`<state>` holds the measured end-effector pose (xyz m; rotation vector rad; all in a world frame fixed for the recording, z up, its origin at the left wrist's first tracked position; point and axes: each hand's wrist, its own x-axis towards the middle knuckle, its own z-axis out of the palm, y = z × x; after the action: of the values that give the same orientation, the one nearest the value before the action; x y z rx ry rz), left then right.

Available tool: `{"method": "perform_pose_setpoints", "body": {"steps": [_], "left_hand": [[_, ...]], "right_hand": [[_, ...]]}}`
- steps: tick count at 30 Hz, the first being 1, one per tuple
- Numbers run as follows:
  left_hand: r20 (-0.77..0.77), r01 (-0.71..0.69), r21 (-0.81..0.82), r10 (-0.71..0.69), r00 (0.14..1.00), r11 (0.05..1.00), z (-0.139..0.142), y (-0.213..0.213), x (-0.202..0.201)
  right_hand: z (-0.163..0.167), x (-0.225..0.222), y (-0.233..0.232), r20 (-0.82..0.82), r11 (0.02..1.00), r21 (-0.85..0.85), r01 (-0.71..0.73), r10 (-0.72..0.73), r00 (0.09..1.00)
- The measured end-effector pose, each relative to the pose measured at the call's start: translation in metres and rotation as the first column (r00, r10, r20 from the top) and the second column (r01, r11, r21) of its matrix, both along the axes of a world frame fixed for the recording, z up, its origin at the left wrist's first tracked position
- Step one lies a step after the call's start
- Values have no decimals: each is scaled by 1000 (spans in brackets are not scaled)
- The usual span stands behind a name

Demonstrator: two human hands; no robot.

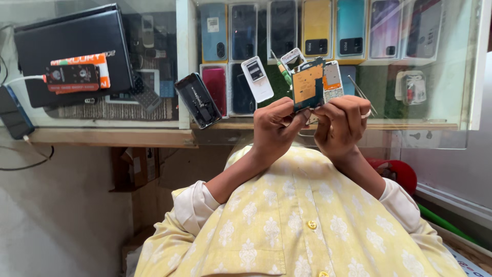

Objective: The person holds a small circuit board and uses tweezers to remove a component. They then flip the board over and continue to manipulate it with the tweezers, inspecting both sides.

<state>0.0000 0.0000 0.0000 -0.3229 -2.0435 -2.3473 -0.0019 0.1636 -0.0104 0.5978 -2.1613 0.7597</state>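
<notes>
Phone circuit board is gripped by both hands, left hand and right hand, above the glass surface. Phone looks stripped already; back cover and screwdriver lie beside. Reassembly judged outstanding.

Circuit board: teal with an orange patch. Shirt: pale yellow, white floral motifs, yellow buttons. Laptop: black. Phone backs in the case: yellow, turquoise, dark blue, magenta.
</notes>
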Motion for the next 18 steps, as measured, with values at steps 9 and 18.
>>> {"method": "perform_pose_setpoints", "body": {"steps": [9,18], "left_hand": [[182,169,216,-210,961,962,-18,4,-16],[144,182,122,-198,970,976,-11,-9,-14]], "right_hand": [[-17,-3,12,-89,993,30,116,-113,990],[14,-2,9,40,994,-106,-23,28,999]]}}
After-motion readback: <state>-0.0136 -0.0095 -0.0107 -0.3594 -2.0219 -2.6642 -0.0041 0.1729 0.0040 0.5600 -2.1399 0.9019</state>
